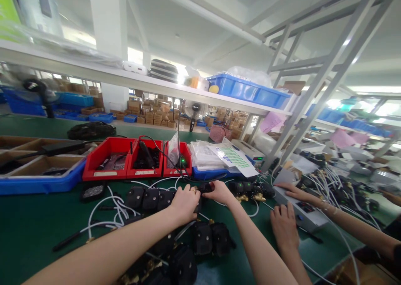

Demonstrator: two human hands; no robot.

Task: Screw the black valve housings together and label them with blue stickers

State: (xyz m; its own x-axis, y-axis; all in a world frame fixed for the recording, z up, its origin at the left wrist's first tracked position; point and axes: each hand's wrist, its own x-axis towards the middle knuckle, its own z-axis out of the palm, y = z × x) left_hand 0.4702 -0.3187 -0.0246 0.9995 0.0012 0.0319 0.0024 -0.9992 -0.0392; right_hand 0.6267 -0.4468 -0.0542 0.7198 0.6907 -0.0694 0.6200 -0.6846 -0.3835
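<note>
My left hand (185, 203) is curled over a black boxy unit at the end of a row of similar black units (150, 199), its fingers hiding most of it. Close beside it, my right hand (221, 192) pinches a small black part (205, 188) between thumb and fingers. What exactly this part is does not show. Nearer to me lie more black boxy units (203, 238) with metal studs, and brass-coloured fittings show among them. White cables (117, 205) loop on the left, one ending in a black rod-like piece (66, 240).
Behind my hands stand red bins (106, 174), a blue divided tray (44, 185) and papers (234, 157). At right, a co-worker's hands (284, 226) rest near a white box (308, 216). A shelf with a blue crate (247, 91) spans above the green table (28, 230).
</note>
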